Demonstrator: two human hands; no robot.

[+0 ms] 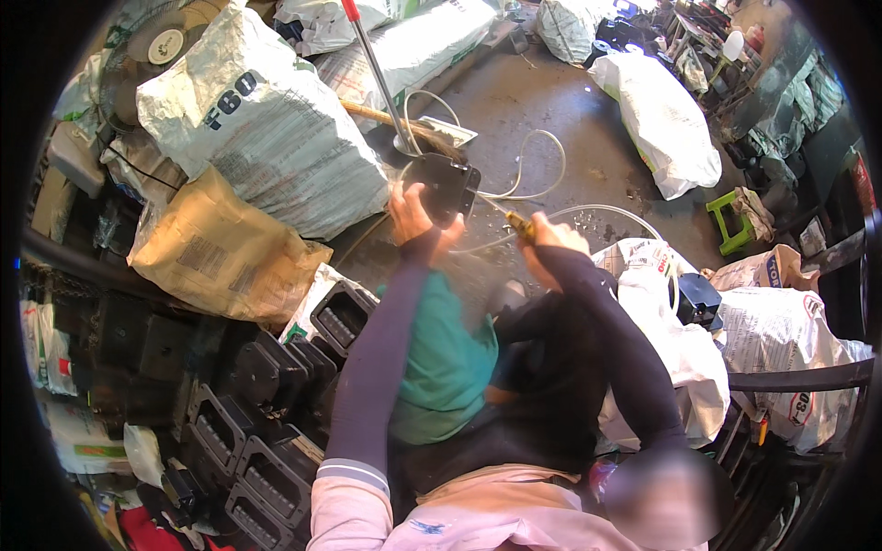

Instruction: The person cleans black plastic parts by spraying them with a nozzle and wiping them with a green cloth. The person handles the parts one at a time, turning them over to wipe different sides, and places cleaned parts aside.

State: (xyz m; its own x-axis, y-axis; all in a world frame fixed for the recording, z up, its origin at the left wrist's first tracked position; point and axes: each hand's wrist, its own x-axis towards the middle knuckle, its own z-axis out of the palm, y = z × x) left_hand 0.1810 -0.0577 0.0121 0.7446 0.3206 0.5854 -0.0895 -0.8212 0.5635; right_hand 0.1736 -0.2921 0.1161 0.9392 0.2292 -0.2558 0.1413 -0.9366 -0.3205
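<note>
My left hand (415, 219) grips a black, box-shaped plastic housing (443, 186) and holds it up in front of me, above the floor. In my right hand (557, 246) is a yellow-handled hand tool (521, 224), its thin front end pointing at the housing's right side. Whether that tip touches the housing cannot be made out. Similar black housings (266, 375) are stacked by my left arm, several of them with open frames facing up. One more black housing (700, 299) rests on a white sack to my right.
Large white sacks (266, 138) and a brown paper sack (225, 248) stand at the left. Thin clear tubing (562, 165) loops over the floor (570, 106). A red-handled pole (367, 55) and a broom (441, 142) lie beyond the housing. A green stool (730, 223) stands at the right.
</note>
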